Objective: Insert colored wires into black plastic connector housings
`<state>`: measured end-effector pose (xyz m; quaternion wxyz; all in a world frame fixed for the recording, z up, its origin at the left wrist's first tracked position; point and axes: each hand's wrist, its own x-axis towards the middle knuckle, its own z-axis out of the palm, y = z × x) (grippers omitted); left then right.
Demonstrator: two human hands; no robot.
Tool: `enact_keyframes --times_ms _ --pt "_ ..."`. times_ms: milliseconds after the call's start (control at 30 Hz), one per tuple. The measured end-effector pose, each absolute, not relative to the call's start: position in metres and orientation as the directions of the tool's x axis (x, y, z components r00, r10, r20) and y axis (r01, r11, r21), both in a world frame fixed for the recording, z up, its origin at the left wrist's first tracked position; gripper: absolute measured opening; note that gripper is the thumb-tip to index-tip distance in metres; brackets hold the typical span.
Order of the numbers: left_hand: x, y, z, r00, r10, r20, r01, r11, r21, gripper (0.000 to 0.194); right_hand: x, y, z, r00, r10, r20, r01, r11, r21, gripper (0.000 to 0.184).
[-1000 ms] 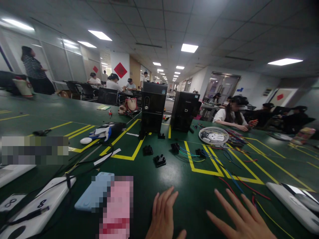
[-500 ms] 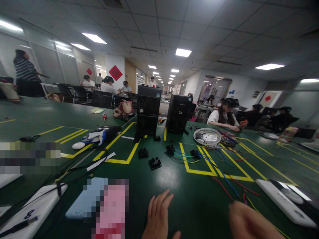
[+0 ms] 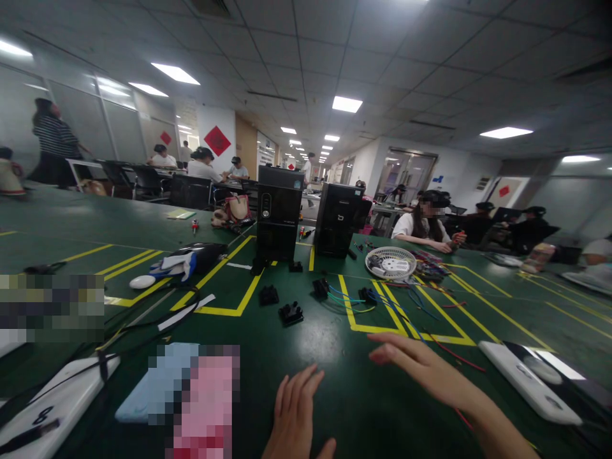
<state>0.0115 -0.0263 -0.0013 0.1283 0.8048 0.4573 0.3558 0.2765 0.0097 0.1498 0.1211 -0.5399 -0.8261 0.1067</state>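
Note:
My left hand [image 3: 296, 414] lies flat on the green table [image 3: 363, 395] at the bottom middle, fingers stretched out, holding nothing. My right hand [image 3: 421, 366] is raised a little above the table and reaches forward and to the left, fingers extended and together, empty. Ahead of it lie small black connector blocks [image 3: 291, 313] and loose coloured wires [image 3: 406, 312]. Two black computer towers [image 3: 278, 213] stand further back on the yellow floor-style markings.
A white fan grille [image 3: 391, 262] lies right of the towers. White flat devices sit at the left [image 3: 52, 401] and right [image 3: 526, 379] near edges, with black cables at the left. A seated person [image 3: 425, 223] works across the table; other people sit and stand behind.
My right hand has lifted off the table and swung forward and left, fingers now closer together. My left hand has hardly moved. The view has shifted slightly to the right.

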Motion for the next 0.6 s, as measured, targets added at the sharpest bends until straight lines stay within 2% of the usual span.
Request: enact_keyframes --times_ms 33,100,133,267,367,433,600 --pt "0.011 -0.026 -0.001 0.328 0.832 0.447 0.648 -0.542 0.534 0.081 0.283 0.018 0.149 -0.313 0.94 0.137 0.897 0.34 -0.281 0.045" --pt "0.011 -0.025 -0.001 0.327 0.845 0.423 0.653 -0.526 0.545 0.08 0.297 0.041 0.145 -0.18 0.934 0.309 0.976 0.208 -0.06 0.062" --pt "0.011 -0.025 -0.002 0.328 0.85 0.412 0.654 -0.519 0.551 0.08 0.305 0.054 0.144 -0.127 0.934 0.335 0.988 0.149 -0.041 0.065" --pt "0.011 -0.023 -0.001 0.334 0.855 0.397 0.646 -0.514 0.565 0.079 0.329 0.105 0.136 0.172 0.904 0.392 0.981 -0.12 -0.156 0.077" --pt "0.012 -0.023 -0.001 0.327 0.862 0.387 0.654 -0.502 0.566 0.081 0.34 0.135 0.126 0.296 0.915 0.274 0.944 -0.236 -0.231 0.083" --pt "0.012 -0.022 -0.003 0.327 0.863 0.385 0.656 -0.501 0.564 0.082 0.346 0.149 0.12 0.342 0.928 0.149 0.913 -0.29 -0.287 0.077" --pt "0.01 -0.017 -0.014 0.354 0.839 0.413 0.651 -0.538 0.535 0.08 0.355 0.172 0.116 0.227 0.972 -0.053 0.856 -0.225 -0.465 0.028"
